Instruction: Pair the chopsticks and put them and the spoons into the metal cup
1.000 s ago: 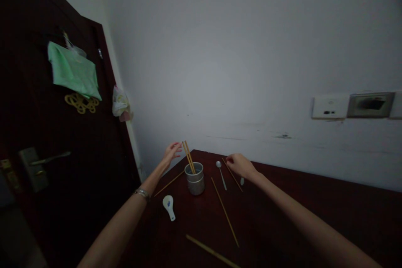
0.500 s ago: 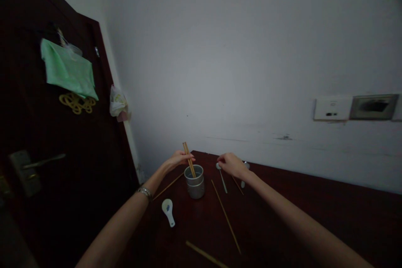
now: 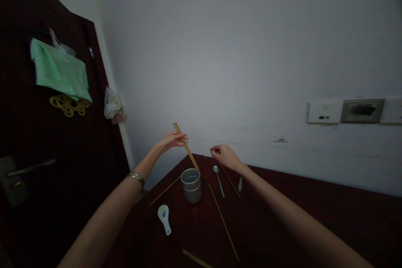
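My left hand (image 3: pixel 169 140) grips two wooden chopsticks (image 3: pixel 186 146) and holds them raised, their lower tips just above the rim of a small metal cup (image 3: pixel 191 185) on the dark red table (image 3: pixel 282 217). My right hand (image 3: pixel 223 155) hovers with curled fingers at the far table edge, pinching the top end of a chopstick (image 3: pixel 230 180) that lies slanted on the table. A metal spoon (image 3: pixel 217 178) lies just left of that chopstick.
A white ceramic spoon (image 3: pixel 163 217) lies left of the cup. More loose chopsticks (image 3: pixel 223 222) lie on the table. A dark door (image 3: pixel 47 146) with a green cloth (image 3: pixel 59 69) stands at left. Wall sockets (image 3: pixel 323 112) are at right.
My left hand closed on the two chopsticks in the cup and lifted them until the tips reached the rim. My right hand shifted slightly left and up along the table edge.
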A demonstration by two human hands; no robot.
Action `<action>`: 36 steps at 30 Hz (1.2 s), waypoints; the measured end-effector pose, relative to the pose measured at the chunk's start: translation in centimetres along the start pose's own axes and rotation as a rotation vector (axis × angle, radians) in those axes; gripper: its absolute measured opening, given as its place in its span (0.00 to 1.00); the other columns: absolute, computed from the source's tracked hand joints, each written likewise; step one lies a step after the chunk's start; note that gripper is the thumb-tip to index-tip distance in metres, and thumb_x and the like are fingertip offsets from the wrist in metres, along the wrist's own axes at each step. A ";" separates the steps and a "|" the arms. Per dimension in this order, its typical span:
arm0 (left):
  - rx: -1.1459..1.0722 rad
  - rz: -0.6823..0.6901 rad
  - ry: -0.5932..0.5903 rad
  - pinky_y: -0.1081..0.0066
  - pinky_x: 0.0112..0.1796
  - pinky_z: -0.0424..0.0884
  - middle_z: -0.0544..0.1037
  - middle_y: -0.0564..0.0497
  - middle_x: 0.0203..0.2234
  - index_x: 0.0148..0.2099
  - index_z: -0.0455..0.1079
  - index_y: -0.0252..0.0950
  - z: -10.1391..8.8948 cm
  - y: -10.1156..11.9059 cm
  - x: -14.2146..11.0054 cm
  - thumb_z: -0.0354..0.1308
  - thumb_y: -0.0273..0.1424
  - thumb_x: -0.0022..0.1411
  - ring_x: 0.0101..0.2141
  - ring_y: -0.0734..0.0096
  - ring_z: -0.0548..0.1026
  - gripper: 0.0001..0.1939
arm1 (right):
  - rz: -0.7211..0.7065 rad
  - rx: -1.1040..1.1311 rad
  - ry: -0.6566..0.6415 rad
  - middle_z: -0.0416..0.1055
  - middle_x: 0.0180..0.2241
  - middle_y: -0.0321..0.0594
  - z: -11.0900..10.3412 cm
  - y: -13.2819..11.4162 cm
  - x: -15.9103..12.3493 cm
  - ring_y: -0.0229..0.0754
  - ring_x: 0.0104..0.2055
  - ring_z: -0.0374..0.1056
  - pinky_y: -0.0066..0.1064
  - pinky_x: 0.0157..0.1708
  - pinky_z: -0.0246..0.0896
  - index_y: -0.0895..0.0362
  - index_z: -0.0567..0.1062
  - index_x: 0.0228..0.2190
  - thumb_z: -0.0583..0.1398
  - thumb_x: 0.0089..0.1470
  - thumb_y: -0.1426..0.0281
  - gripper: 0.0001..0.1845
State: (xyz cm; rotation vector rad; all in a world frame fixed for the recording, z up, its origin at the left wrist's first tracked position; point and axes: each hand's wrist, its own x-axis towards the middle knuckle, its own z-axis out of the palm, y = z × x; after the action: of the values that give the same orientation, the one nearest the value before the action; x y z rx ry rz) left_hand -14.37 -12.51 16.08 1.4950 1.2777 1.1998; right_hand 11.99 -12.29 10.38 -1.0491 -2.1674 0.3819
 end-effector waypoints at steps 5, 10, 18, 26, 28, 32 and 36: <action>0.042 0.099 0.043 0.68 0.32 0.72 0.74 0.37 0.40 0.39 0.68 0.28 0.5 5.4 0.1 0.58 0.34 0.53 0.36 0.62 0.75 0.14 | -0.077 0.110 0.064 0.73 0.38 0.45 -0.3 -1.6 2.2 0.40 0.39 0.68 0.27 0.40 0.59 0.61 0.73 0.42 0.53 0.52 0.65 0.18; 0.042 0.170 -0.006 0.66 0.35 0.71 0.74 0.38 0.40 0.40 0.67 0.27 2.3 8.5 -0.3 0.56 0.32 0.55 0.36 0.63 0.75 0.13 | -0.088 0.452 -0.001 0.73 0.37 0.47 -0.1 -3.2 3.8 0.38 0.35 0.70 0.26 0.32 0.64 0.63 0.73 0.40 0.54 0.52 0.63 0.19; -0.035 0.214 -0.046 0.63 0.39 0.70 0.76 0.40 0.35 0.38 0.67 0.27 4.0 7.0 0.4 0.58 0.32 0.54 0.35 0.65 0.75 0.12 | 0.135 0.921 -0.057 0.73 0.26 0.43 0.8 -3.4 3.7 0.33 0.22 0.68 0.22 0.19 0.65 0.65 0.73 0.26 0.59 0.48 0.72 0.07; -0.163 0.106 -0.098 0.65 0.43 0.68 0.76 0.42 0.33 0.39 0.69 0.28 5.6 2.2 1.2 0.58 0.25 0.53 0.35 0.68 0.75 0.10 | 0.278 0.969 0.043 0.72 0.25 0.41 3.2 -3.9 3.7 0.33 0.25 0.68 0.24 0.24 0.69 0.65 0.73 0.28 0.57 0.50 0.72 0.08; -0.169 0.116 -0.024 0.67 0.42 0.69 0.76 0.42 0.33 0.38 0.68 0.28 5.0 1.2 2.1 0.57 0.24 0.53 0.35 0.68 0.75 0.08 | 0.292 0.799 0.069 0.73 0.26 0.42 4.1 -3.2 3.8 0.33 0.26 0.68 0.21 0.23 0.68 0.64 0.74 0.30 0.56 0.51 0.69 0.11; 0.064 0.104 0.214 0.69 0.36 0.71 0.76 0.42 0.31 0.38 0.66 0.28 2.2 -1.4 4.4 0.54 0.25 0.55 0.30 0.71 0.75 0.07 | 0.354 0.565 0.034 0.73 0.24 0.41 5.9 -0.6 3.5 0.34 0.24 0.68 0.20 0.18 0.63 0.63 0.75 0.31 0.56 0.50 0.66 0.14; 0.507 -0.026 0.327 0.71 0.29 0.69 0.73 0.50 0.22 0.34 0.66 0.30 -1.0 -5.6 5.4 0.56 0.23 0.50 0.23 0.72 0.73 0.06 | 0.384 0.324 -0.040 0.73 0.21 0.42 7.7 1.7 2.4 0.39 0.26 0.70 0.22 0.21 0.61 0.63 0.77 0.24 0.59 0.45 0.67 0.11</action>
State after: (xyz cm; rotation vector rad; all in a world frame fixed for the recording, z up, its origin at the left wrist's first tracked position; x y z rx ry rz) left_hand -16.35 -6.34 11.66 1.6649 1.9249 1.1907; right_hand 6.61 -9.07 5.04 -1.2709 -1.8483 0.9037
